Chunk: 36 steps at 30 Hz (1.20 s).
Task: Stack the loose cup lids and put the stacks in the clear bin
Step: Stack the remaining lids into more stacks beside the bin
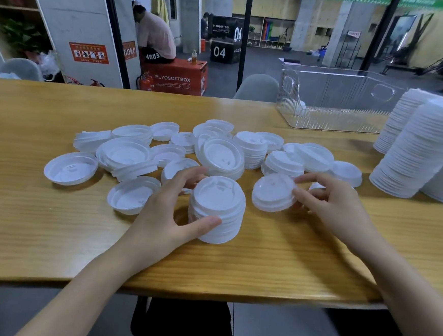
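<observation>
A short stack of white cup lids [218,210] stands on the wooden table [25,218] in front of me. My left hand [169,211] curls around its left side, thumb on the front and fingers behind. My right hand [329,202] pinches a small stack of lids [274,193] just to the right, tilted slightly. Several loose white lids [126,155] lie scattered across the middle of the table, some upside down. The clear bin [333,118] stands at the back right; a few lids show through its left wall.
Tall stacks of white lids [423,152] lean at the far right edge of the table. Behind the table is a glass wall with chair backs [258,87], and people beside a red box beyond it. The table's front edge is close to my body.
</observation>
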Available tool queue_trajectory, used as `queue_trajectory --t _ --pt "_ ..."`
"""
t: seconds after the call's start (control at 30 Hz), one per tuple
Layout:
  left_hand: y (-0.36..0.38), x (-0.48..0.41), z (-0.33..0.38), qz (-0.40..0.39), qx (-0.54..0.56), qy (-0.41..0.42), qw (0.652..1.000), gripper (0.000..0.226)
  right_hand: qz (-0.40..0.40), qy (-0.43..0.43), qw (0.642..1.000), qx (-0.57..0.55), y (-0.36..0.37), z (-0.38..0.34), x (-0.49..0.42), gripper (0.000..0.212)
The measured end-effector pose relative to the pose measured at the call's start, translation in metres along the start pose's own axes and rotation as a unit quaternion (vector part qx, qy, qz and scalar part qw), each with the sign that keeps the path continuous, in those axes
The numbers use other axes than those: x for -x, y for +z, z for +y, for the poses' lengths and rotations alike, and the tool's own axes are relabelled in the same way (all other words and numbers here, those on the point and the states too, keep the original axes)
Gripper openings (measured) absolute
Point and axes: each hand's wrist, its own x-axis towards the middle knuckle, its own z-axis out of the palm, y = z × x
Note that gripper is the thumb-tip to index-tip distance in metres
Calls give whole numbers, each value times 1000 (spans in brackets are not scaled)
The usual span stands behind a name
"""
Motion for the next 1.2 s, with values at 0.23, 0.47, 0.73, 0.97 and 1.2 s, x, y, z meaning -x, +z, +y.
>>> queue_trajectory --t 0.23,0.47,0.73,0.97,1.2 --pt "1 0 0 -3 -4 3 1000 77 -36 -89 980 172 9 6 6 46" --pt "0 1 -1 -8 0 7 1000 75 -94 -115 964 222 17 6 5 51" --pt "0 3 0 -9 9 2 1000 81 -18 -178 983 29 18 -22 5 46" --pt "-2 4 2 1 12 -4 1000 86 -106 -252 960 66 41 -42 6 46" --pt "-2 4 1 -2 5 13 1000 84 -105 -269 950 118 46 -41 5 50"
